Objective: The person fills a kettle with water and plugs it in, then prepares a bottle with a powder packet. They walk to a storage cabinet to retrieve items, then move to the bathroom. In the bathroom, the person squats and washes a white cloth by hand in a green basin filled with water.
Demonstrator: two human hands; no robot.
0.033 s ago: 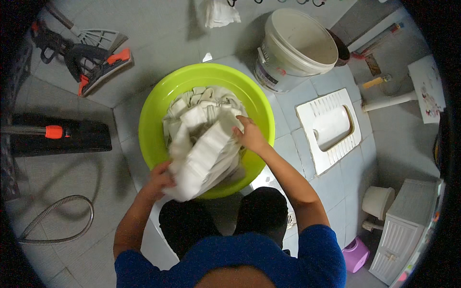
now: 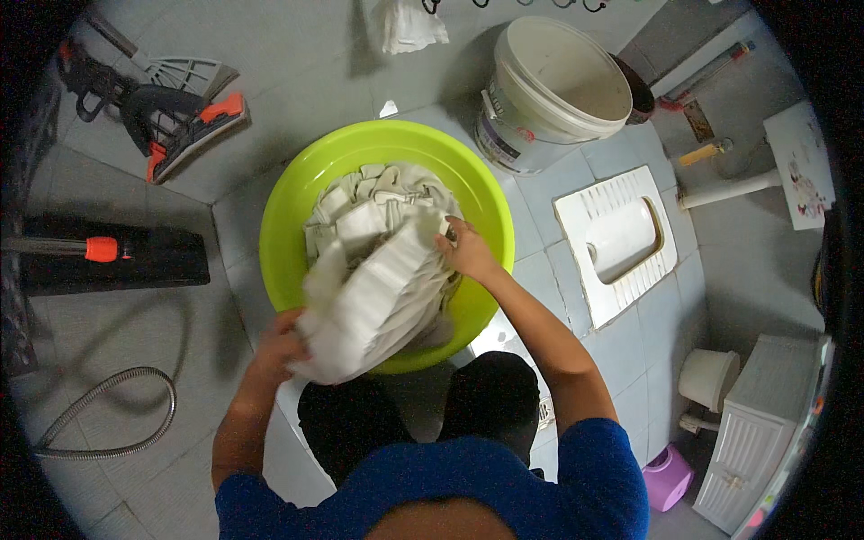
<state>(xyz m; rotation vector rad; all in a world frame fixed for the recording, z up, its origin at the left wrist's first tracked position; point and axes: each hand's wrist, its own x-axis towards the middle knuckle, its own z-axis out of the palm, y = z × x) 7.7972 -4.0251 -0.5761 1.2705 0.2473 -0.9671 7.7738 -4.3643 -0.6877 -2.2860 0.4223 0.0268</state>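
Observation:
A lime-green basin [image 2: 297, 189] stands on the grey tiled floor in front of me and holds wet white cloth. I lift a bunched, folded white cloth [image 2: 378, 288] above the basin's near side. My left hand [image 2: 279, 346] grips the cloth's lower left end near the basin's front rim. At the cloth's upper right edge, over the middle of the basin, my right hand [image 2: 468, 252] clutches it. More white cloth [image 2: 378, 184] lies in the basin behind the lifted bundle.
A white bucket [image 2: 558, 90] stands behind the basin on the right, with a squat toilet pan [image 2: 621, 243] further right. Mops [image 2: 180, 117] and a black flat mop [image 2: 117, 256] lie at left, near a metal hose [image 2: 108, 414]. A white cabinet [image 2: 765, 432] stands at lower right.

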